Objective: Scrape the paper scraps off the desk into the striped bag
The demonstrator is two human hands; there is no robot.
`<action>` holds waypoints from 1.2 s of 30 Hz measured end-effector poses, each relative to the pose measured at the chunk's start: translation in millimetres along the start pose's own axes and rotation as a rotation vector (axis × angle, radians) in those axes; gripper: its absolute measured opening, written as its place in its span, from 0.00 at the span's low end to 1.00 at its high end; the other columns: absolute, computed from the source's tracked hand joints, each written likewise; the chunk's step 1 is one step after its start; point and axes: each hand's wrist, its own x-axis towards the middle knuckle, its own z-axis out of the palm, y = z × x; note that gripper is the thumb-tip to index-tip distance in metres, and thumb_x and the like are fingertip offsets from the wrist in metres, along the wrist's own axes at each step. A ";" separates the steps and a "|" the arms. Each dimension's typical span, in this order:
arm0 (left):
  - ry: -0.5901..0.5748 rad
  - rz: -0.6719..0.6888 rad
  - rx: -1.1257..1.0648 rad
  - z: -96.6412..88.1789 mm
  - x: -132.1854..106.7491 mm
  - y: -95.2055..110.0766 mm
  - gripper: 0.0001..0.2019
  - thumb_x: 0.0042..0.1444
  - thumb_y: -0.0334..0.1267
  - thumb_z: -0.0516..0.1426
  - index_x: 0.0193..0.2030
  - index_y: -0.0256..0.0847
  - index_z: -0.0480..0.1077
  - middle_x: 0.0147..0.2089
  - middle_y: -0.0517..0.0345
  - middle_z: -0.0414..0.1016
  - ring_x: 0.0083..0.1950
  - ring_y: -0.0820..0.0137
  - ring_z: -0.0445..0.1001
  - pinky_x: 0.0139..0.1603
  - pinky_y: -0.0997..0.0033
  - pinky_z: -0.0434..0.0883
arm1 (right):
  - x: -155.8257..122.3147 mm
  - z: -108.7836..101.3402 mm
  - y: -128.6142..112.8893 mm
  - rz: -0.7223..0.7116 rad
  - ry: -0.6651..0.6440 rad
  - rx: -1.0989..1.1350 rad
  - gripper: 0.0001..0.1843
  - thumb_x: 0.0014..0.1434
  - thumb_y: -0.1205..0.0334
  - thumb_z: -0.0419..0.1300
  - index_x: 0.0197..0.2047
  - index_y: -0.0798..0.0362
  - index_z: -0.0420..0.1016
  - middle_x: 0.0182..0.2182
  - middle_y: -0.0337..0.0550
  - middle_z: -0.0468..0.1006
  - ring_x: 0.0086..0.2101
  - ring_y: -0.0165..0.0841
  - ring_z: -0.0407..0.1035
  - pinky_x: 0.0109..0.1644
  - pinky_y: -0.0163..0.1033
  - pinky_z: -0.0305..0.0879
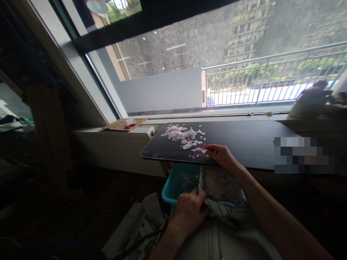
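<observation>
My right hand (219, 155) reaches over the front of a dark table (244, 141). Its fingers pinch the edge of a thin, pinkish, see-through card (200, 148), which lies low over small scraps near the table edge. Behind it spreads a heap of small white and pink pieces (179, 133). Below the tabletop, my left hand (191, 207) is closed on the rim of a striped cloth bag (231, 200) on my lap. Pale small pieces show inside the bag's mouth, too dim to make out. A turquoise bin (168, 191) stands beside it, with small bits inside.
A radiator (151, 159) runs under the window at the left. Red-handled scissors (129, 126) lie on brown paper (116, 124) on the ledge. White objects (146, 216) lie low at the left. A plush-like figure (311, 101) sits on the right sill.
</observation>
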 end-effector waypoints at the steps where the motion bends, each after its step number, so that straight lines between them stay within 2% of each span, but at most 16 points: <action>1: 0.000 0.000 0.003 0.0 0.1 -0.2 0.06 0.55 0.41 0.55 0.38 0.44 0.67 0.35 0.59 0.72 0.33 0.65 0.72 0.30 0.70 0.60 | -0.4 0.5 -0.3 -0.004 0.001 -0.006 0.15 0.53 0.53 0.58 0.39 0.50 0.80 0.28 0.39 0.79 0.25 0.30 0.65 0.31 0.35 0.62; 6: 0.003 -0.005 -0.003 0.2 0.3 -0.9 0.06 0.55 0.41 0.55 0.39 0.44 0.67 0.35 0.59 0.72 0.33 0.64 0.72 0.30 0.70 0.61 | -4.2 3.9 -8.4 -0.043 -0.039 0.014 0.15 0.53 0.51 0.59 0.38 0.50 0.80 0.30 0.41 0.80 0.28 0.31 0.67 0.33 0.36 0.63; 10: 0.001 -0.002 -0.014 0.6 -0.3 -0.6 0.06 0.55 0.40 0.55 0.39 0.44 0.67 0.36 0.59 0.72 0.34 0.65 0.72 0.31 0.70 0.62 | -6.5 4.1 -12.7 -0.016 -0.053 0.088 0.16 0.52 0.49 0.59 0.37 0.51 0.80 0.28 0.41 0.79 0.25 0.30 0.64 0.31 0.36 0.63; 13: -0.003 -0.006 -0.013 0.3 -0.7 -0.2 0.06 0.55 0.40 0.55 0.38 0.44 0.67 0.35 0.58 0.72 0.34 0.65 0.72 0.31 0.71 0.62 | -6.5 3.4 -12.0 -0.001 -0.025 0.093 0.16 0.53 0.51 0.59 0.36 0.52 0.80 0.26 0.40 0.78 0.24 0.29 0.63 0.30 0.35 0.62; 16: -0.002 -0.005 -0.015 -0.3 -0.7 0.2 0.06 0.54 0.41 0.56 0.38 0.44 0.67 0.35 0.58 0.72 0.34 0.64 0.72 0.31 0.71 0.62 | -6.5 3.5 -12.3 0.001 -0.058 0.084 0.16 0.53 0.52 0.58 0.36 0.53 0.80 0.26 0.40 0.77 0.24 0.29 0.62 0.29 0.35 0.62; 20: 0.002 -0.002 -0.016 -0.3 -0.1 0.5 0.07 0.54 0.41 0.56 0.39 0.44 0.67 0.35 0.59 0.72 0.33 0.64 0.72 0.30 0.70 0.62 | -7.6 3.5 -16.7 -0.001 -0.119 0.099 0.17 0.52 0.50 0.58 0.37 0.53 0.80 0.27 0.41 0.78 0.25 0.29 0.63 0.30 0.35 0.62; 27: 0.000 -0.004 -0.023 0.5 -0.5 -0.1 0.07 0.55 0.40 0.56 0.40 0.44 0.67 0.36 0.58 0.72 0.34 0.65 0.72 0.31 0.71 0.61 | -7.7 2.1 -20.2 0.003 -0.122 0.116 0.17 0.52 0.50 0.58 0.36 0.53 0.80 0.27 0.41 0.78 0.25 0.29 0.64 0.31 0.36 0.62; 29: -0.003 -0.009 -0.023 0.8 -0.6 -0.4 0.07 0.55 0.41 0.56 0.40 0.44 0.67 0.35 0.58 0.72 0.34 0.65 0.72 0.31 0.71 0.61 | -6.3 -0.4 -15.8 0.011 -0.091 0.121 0.16 0.52 0.51 0.58 0.35 0.54 0.80 0.27 0.41 0.78 0.26 0.30 0.65 0.31 0.36 0.63; 31: -0.003 -0.014 -0.017 1.3 -0.6 -0.7 0.07 0.55 0.41 0.56 0.39 0.44 0.67 0.35 0.59 0.72 0.33 0.65 0.72 0.30 0.71 0.61 | -5.2 -5.7 -8.2 0.043 -0.003 0.106 0.16 0.51 0.51 0.58 0.36 0.54 0.79 0.27 0.42 0.78 0.26 0.30 0.65 0.31 0.36 0.63; 36: 0.011 -0.012 0.000 1.8 -0.2 -0.4 0.06 0.55 0.42 0.56 0.38 0.45 0.67 0.35 0.60 0.71 0.33 0.65 0.71 0.31 0.70 0.61 | -9.5 -27.1 11.2 0.216 0.218 0.053 0.15 0.49 0.54 0.58 0.35 0.55 0.78 0.28 0.43 0.79 0.28 0.32 0.68 0.35 0.38 0.64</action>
